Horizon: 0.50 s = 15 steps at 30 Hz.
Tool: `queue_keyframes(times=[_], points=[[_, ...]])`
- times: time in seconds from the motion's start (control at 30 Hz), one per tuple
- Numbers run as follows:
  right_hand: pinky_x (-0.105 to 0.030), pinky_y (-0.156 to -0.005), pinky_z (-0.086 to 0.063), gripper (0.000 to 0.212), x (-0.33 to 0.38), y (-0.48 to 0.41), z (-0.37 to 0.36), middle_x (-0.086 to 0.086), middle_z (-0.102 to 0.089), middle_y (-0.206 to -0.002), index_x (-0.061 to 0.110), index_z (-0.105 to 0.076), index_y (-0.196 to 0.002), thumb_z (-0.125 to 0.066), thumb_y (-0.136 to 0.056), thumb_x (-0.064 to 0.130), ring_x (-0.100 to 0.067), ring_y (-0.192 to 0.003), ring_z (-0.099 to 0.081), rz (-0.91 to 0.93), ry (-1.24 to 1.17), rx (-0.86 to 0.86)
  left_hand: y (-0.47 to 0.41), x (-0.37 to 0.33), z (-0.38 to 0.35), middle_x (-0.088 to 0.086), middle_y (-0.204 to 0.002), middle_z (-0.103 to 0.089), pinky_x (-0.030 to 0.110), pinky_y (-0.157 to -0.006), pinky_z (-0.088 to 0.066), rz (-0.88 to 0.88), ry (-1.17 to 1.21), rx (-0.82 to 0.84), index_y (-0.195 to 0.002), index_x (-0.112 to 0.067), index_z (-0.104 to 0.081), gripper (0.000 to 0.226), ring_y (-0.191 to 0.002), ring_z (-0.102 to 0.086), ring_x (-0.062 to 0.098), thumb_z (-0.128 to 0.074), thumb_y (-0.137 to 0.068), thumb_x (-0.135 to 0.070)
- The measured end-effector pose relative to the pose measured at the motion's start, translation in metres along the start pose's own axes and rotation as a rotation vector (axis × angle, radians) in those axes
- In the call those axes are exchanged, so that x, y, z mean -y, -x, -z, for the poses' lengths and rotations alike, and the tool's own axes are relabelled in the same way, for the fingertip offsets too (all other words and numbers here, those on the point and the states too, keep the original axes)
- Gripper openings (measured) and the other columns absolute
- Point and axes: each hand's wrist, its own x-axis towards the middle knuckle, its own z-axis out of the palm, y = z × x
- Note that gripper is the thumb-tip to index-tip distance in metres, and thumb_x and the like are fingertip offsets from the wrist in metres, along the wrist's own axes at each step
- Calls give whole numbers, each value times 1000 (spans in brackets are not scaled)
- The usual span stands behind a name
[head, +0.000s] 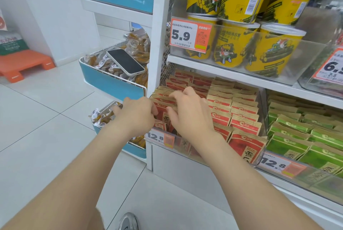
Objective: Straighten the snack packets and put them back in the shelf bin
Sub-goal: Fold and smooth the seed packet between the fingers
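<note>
Red and brown snack packets (241,123) stand in rows inside a clear shelf bin (259,159) on the lower shelf. Both hands are at the bin's left front corner. My left hand (138,114) has its fingers curled on the front packets (164,116) at the bin's left edge. Beside it, my right hand (193,112) is over the same row, thumb against a packet and fingers spread on the packet tops behind. The packets under my palms are hidden.
Green packets (304,136) fill the bin to the right. Yellow canisters (233,44) sit on the shelf above. A white upright post (157,44) borders the bin on the left. Beyond it, blue bins hold small wrapped snacks, with a phone (125,60) lying on one.
</note>
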Motion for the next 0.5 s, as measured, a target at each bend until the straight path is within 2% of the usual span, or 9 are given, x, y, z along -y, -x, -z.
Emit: queue_keyframes(times=[0.07, 0.13, 0.27, 0.37, 0.43, 0.5], points=[[-45, -94, -47, 32, 1, -5, 0, -2, -67, -122, 22, -62, -134, -64, -104, 33, -29, -110, -67, -35, 28, -38, 7, -10, -1, -7, -100, -53, 52, -98, -27, -61, -84, -4, -116, -39, -73, 45, -119, -33, 27, -47, -102, -6], [-44, -94, -45, 29, 6, -10, -2, -1, -73, -110, 21, -58, -129, -65, -102, 27, -30, -105, -69, -81, 55, -75, 11, -16, -3, -3, -108, -58, 50, -92, -22, -117, -133, 19, -117, -38, -74, 52, -120, -36, 26, -47, -98, 2], [-42, -95, -36, 20, 11, -17, -9, 6, -73, -88, 28, -60, -112, -72, -95, 25, -25, -95, -69, -270, -41, -148, 11, -16, -1, -3, -119, -70, 54, -104, -27, -123, -103, 73, -114, -30, -78, 56, -115, -52, 27, -42, -93, 8], [-42, -101, -38, 15, 9, -25, -4, 10, -73, -88, 32, -70, -102, -77, -89, 28, -21, -97, -69, -460, -163, -164, 11, -15, 3, -7, -121, -68, 53, -109, -29, -141, -81, 66, -114, -35, -79, 53, -109, -48, 23, -41, -99, 0], [-41, -96, -35, 11, 10, -28, -4, 10, -72, -87, 31, -72, -96, -78, -88, 27, -22, -96, -69, -497, -133, -163, 11, -16, 3, -8, -122, -67, 54, -110, -31, -136, -63, 43, -114, -38, -80, 52, -108, -45, 22, -41, -101, -5], [-40, -90, -31, 9, 11, -30, -7, 8, -73, -89, 30, -71, -96, -76, -92, 24, -23, -96, -70, -458, -91, -162, 12, -16, 2, -8, -115, -69, 53, -110, -37, -127, -32, 10, -110, -36, -81, 48, -106, -47, 21, -42, -101, -9]])
